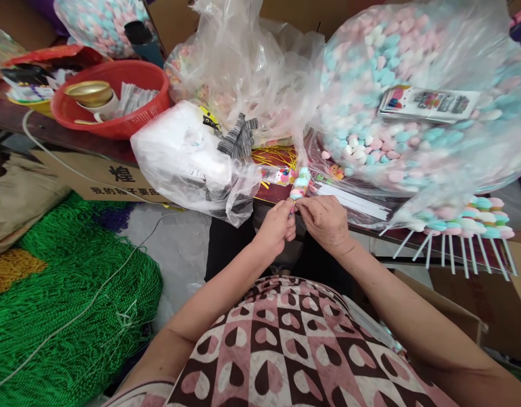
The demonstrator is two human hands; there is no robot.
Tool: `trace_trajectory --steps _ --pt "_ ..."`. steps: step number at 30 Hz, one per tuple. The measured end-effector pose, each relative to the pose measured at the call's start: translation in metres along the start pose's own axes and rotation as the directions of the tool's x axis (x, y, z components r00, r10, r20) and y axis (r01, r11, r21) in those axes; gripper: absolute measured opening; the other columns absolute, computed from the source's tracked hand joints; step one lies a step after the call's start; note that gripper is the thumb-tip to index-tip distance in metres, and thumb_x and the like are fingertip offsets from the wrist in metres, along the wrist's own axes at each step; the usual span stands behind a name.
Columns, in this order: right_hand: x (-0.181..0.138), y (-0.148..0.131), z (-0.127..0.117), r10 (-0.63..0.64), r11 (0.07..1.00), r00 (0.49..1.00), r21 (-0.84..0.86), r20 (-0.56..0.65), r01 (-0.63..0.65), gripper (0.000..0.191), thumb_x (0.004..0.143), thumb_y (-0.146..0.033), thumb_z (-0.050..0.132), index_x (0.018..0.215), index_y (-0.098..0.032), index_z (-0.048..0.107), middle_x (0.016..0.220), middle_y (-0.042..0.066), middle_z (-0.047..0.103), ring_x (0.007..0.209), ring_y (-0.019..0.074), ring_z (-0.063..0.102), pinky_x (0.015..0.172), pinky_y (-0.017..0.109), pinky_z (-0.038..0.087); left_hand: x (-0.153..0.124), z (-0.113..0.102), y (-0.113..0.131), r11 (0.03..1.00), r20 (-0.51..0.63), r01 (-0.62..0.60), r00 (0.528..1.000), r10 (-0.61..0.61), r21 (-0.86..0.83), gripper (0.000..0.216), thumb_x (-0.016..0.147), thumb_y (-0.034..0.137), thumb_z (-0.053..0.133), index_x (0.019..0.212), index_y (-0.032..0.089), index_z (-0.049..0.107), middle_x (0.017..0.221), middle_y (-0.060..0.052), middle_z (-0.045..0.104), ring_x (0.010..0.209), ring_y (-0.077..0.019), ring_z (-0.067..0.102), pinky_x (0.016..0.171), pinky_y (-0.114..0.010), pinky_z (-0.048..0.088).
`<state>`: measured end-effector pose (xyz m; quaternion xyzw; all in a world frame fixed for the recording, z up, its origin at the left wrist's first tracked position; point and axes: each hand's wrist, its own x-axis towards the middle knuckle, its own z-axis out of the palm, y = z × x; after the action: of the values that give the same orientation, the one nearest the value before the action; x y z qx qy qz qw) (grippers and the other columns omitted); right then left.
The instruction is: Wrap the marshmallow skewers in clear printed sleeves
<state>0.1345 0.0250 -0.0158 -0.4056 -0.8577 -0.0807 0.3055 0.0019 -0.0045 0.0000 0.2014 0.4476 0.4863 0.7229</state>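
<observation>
My left hand (pixel 278 227) is closed around the lower end of a marshmallow skewer (pixel 301 181), whose blue, pink and white pieces rise above my fingers. Against its base my right hand (pixel 326 221) pinches a small yellow strip that looks like a twist tie; the fingertips cover most of it. Just behind lie a pile of yellow twist ties (pixel 281 154) and a printed label strip (pixel 274 174). Flat white sticks (pixel 353 202) rest to the right of my hands.
Finished-looking marshmallow skewers (pixel 468 223) overhang the table's right edge. A large clear bag of marshmallows (pixel 430 135) carries a stack of printed cards (pixel 427 104). A white plastic bag (pixel 188 164) and red basket (pixel 154 96) stand left; green cords (pixel 73 305) heap below.
</observation>
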Motion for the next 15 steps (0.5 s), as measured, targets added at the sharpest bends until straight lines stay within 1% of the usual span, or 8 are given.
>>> trace_trajectory --steps 2,4,7,11,13,15 --pt "0.002 -0.003 0.003 0.043 0.999 0.999 0.008 -0.017 -0.043 0.020 0.096 -0.024 0.049 0.090 -0.019 0.067 0.075 0.007 0.072 0.072 0.0206 0.062 0.071 0.034 0.040 -0.001 0.002 0.000 0.999 -0.004 -0.028 1.000 0.027 -0.032 0.035 0.089 0.047 0.056 0.073 0.021 0.039 0.043 0.013 0.028 0.030 -0.0033 0.022 0.034 -0.016 0.018" --pt "0.004 -0.008 0.006 0.120 0.992 0.992 0.050 -0.030 -0.118 0.022 0.096 -0.023 0.047 0.090 -0.019 0.067 0.075 0.007 0.072 0.072 0.0209 0.063 0.071 0.034 0.041 -0.003 0.004 0.001 0.996 -0.013 -0.071 0.997 0.070 -0.050 0.037 0.089 0.049 0.057 0.073 0.021 0.038 0.043 0.013 0.028 0.031 -0.0034 0.023 0.035 -0.017 0.020" --pt "0.006 -0.015 0.010 0.253 0.961 0.967 0.124 -0.034 -0.247 0.023 0.095 -0.025 0.045 0.089 -0.019 0.067 0.076 0.006 0.072 0.069 0.0197 0.063 0.067 0.032 0.042 -0.003 0.005 0.000 0.989 -0.046 -0.143 0.989 0.140 -0.050 0.039 0.085 0.052 0.061 0.074 0.022 0.038 0.044 0.013 0.029 0.032 -0.0035 0.024 0.035 -0.017 0.021" --pt "0.007 -0.022 0.009 0.349 0.921 0.937 0.184 0.000 -0.343 0.025 0.096 -0.032 0.046 0.089 -0.021 0.068 0.076 0.005 0.072 0.063 0.0177 0.062 0.062 0.029 0.040 -0.001 0.003 -0.002 0.979 -0.056 -0.199 0.979 0.197 -0.036 0.041 0.083 0.053 0.063 0.075 0.022 0.039 0.046 0.012 0.030 0.034 -0.0038 0.025 0.035 -0.017 0.021" --pt "0.007 -0.025 0.006 0.402 0.879 0.915 0.264 0.037 -0.397 0.024 0.095 -0.033 0.048 0.087 -0.021 0.067 0.072 0.005 0.070 0.060 0.0171 0.061 0.060 0.029 0.039 0.000 0.000 -0.004 0.975 -0.029 -0.220 0.975 0.220 0.002 0.039 0.083 0.053 0.062 0.075 0.022 0.040 0.048 0.012 0.029 0.035 -0.0037 0.025 0.036 -0.017 0.021" --pt "0.008 -0.028 -0.001 0.475 0.785 0.873 0.393 0.111 -0.478 0.022 0.093 -0.033 0.050 0.082 -0.022 0.065 0.063 0.002 0.065 0.054 0.0153 0.056 0.057 0.028 0.039 0.000 -0.003 -0.004 0.966 0.011 -0.254 0.967 0.254 0.058 0.038 0.085 0.053 0.061 0.075 0.022 0.040 0.050 0.011 0.030 0.037 -0.0035 0.025 0.037 -0.017 0.023"
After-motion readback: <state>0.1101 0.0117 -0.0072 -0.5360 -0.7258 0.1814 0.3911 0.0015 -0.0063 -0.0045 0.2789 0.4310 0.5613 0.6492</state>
